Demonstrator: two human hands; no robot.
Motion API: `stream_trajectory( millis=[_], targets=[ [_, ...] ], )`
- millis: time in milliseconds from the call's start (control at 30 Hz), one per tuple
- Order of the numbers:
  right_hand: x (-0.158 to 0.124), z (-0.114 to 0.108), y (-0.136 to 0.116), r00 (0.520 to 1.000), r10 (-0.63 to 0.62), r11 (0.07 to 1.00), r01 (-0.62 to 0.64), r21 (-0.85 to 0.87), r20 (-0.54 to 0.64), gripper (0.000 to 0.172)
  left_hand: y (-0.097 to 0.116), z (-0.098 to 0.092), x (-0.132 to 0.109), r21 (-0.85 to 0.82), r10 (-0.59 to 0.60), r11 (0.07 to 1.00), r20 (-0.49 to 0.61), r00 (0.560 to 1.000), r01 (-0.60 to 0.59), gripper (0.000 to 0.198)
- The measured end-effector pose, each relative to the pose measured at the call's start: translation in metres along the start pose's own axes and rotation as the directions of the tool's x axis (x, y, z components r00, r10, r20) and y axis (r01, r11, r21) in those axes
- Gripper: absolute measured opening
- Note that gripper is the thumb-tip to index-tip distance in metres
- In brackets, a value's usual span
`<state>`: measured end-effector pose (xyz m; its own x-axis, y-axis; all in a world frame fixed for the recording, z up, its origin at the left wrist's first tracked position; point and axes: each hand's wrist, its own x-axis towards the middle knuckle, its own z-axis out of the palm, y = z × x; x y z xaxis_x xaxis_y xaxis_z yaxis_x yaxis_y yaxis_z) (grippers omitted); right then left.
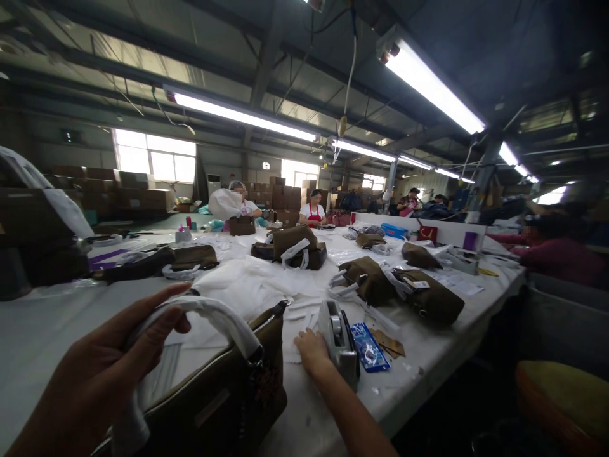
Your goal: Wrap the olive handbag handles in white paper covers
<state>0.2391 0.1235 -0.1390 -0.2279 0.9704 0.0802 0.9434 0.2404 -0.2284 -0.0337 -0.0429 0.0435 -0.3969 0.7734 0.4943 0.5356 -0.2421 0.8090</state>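
In front of me at the lower left is an olive-brown handbag with a zip along its top and a dark charm on its side. My left hand is closed around its handle, which is wrapped in white material. My right hand reaches down to the white table covering, just left of a grey tape dispenser. Its fingers look slightly bent and apart, with nothing visible in them. Against the dispenser's right side lies a blue printed packet, with brown card pieces beyond it.
Several similar bags, such as a brown bag, lie across the white table. Dark bags are stacked at the left. A co-worker in a red apron sits across. A round stool stands at the lower right.
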Motion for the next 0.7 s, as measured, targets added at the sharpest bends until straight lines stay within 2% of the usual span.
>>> stream_trajectory(
  millis=[133, 233, 333, 433, 533, 700],
  targets=[
    [-0.010, 0.003, -0.003, 0.994, -0.053, 0.996, 0.059, 0.066, -0.098, 0.028, -0.004, -0.005, 0.004, -0.069, -0.062, 0.995, 0.065, 0.996, 0.066, 0.074],
    [-0.017, 0.014, -0.018, 0.989, -0.096, 0.980, 0.113, 0.162, -0.110, 0.014, -0.008, -0.004, 0.005, -0.066, -0.043, 0.997, 0.083, 0.996, 0.048, 0.072],
    [-0.019, 0.027, -0.035, 0.989, -0.059, 0.956, 0.094, 0.277, -0.134, 0.018, -0.006, 0.001, 0.003, -0.077, -0.023, 0.996, 0.125, 0.992, 0.033, 0.063],
    [-0.019, 0.029, -0.042, 0.977, 0.004, 0.911, 0.084, 0.404, -0.211, 0.022, 0.003, 0.004, -0.002, -0.081, -0.027, 0.996, 0.144, 0.989, 0.039, 0.055],
    [-0.024, 0.015, -0.036, 0.947, 0.081, 0.843, 0.102, 0.529, -0.311, 0.021, 0.011, 0.005, -0.008, -0.095, -0.036, 0.994, 0.155, 0.987, 0.052, 0.056],
    [-0.053, -0.030, -0.021, 0.863, 0.267, 0.676, 0.149, 0.721, -0.429, 0.030, 0.012, 0.008, -0.008, -0.085, -0.069, 0.993, 0.177, 0.982, 0.085, 0.065]
  ],
)
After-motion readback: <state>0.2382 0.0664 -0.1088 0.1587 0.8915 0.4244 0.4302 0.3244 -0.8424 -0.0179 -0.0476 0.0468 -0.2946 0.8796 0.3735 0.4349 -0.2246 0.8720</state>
